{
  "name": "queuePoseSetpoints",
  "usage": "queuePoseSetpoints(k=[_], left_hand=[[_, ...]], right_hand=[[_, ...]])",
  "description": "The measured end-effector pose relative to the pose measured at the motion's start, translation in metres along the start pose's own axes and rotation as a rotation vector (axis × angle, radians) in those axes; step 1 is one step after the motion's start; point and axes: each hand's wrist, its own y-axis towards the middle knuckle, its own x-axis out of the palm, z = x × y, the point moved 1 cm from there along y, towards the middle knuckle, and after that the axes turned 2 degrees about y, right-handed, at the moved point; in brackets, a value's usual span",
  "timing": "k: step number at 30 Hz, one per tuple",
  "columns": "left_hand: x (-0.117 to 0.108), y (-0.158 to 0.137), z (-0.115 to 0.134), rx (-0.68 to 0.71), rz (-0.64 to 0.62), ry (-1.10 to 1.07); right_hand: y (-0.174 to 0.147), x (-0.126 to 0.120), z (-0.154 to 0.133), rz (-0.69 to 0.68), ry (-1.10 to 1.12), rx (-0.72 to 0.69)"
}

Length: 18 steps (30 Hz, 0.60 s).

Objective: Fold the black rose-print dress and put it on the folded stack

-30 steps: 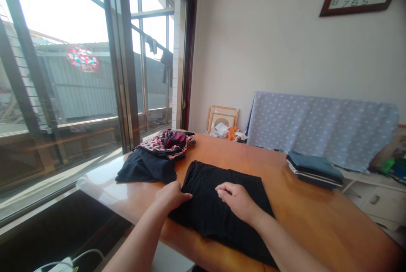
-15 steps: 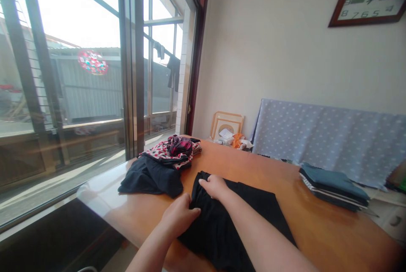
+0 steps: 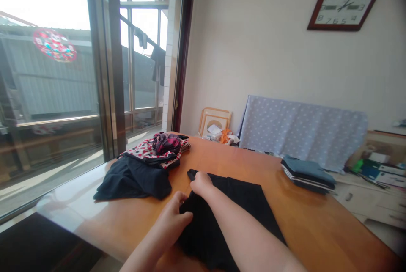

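Observation:
A black garment (image 3: 244, 204) lies spread on the wooden table in front of me; its exact kind does not show. My right hand (image 3: 202, 184) is closed on its far left edge, fingers pinching the cloth. Lower down that same side, my left hand (image 3: 174, 217) grips the edge, its thumb lying over the cloth and the fingertips partly hidden. Left of the garment sits a loose heap of dark cloth (image 3: 133, 179), and behind that a red-and-white patterned garment (image 3: 139, 149) with a dark red bunched cloth (image 3: 166, 143) on top.
On the right of the table (image 3: 304, 221) stands a stack of folded clothes (image 3: 307, 174). Beyond it hangs a pale blue spotted cloth (image 3: 301, 128), with a white cabinet (image 3: 355, 200) beside it. Framed pictures (image 3: 215, 119) lean at the wall. A large window (image 3: 63, 77) runs along the left.
The view has turned to the right. The garment's left edge looks more drawn up and smoother between my hands, which keep about the same places on it.

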Motion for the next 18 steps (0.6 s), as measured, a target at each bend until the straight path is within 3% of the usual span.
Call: queuePoseSetpoints(k=[3,8,13,18], left_hand=[[0.008,0.002,0.020,0.031,-0.062,-0.224],[0.035,0.008,0.069,0.144,-0.141,-0.223],[0.093,0.014,0.109,0.319,-0.214,-0.058],[0.164,0.009,0.109,0.448,-0.245,0.283]], right_hand=[[-0.002,-0.020,0.018,0.027,0.309,0.070],[-0.010,-0.075,0.053,0.068,0.758,0.089],[-0.036,-0.129,0.100,0.124,1.010,0.074],[-0.071,-0.147,0.158,0.168,1.117,0.097]])
